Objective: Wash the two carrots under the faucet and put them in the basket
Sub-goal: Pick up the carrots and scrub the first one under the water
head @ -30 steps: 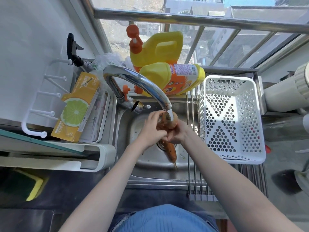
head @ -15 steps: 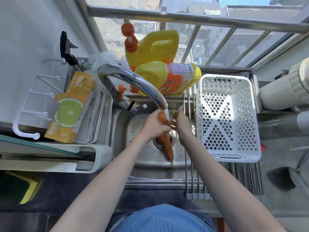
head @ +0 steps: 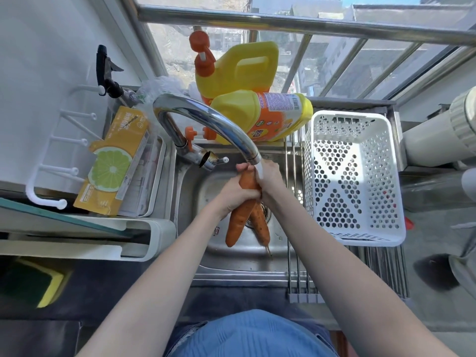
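Two orange carrots hang over the steel sink point(head: 226, 261), tips pointing toward me. The left carrot point(head: 238, 219) is thick and smooth; the right carrot point(head: 261, 224) is thinner and speckled with a root tail. My left hand point(head: 235, 193) wraps around the thick carrot's middle. My right hand point(head: 269, 181) presses against the carrots' upper ends from the right. Water runs from the chrome faucet point(head: 219, 122) onto the carrot tops and my right hand. The white perforated basket point(head: 386, 235) stands empty on the rack to the right of the sink.
Two yellow detergent bottles point(head: 257, 112) sit behind the faucet. A yellow lemon-print box point(head: 113, 166) lies in a tray to the left. A yellow-green sponge point(head: 43, 287) rests at the near left. A steel roll-up rack point(head: 296, 279) spans the sink's right side.
Both carrots now hang together in my hands, where earlier one lay by the drain. My right hand has closed back against the carrots under the water.
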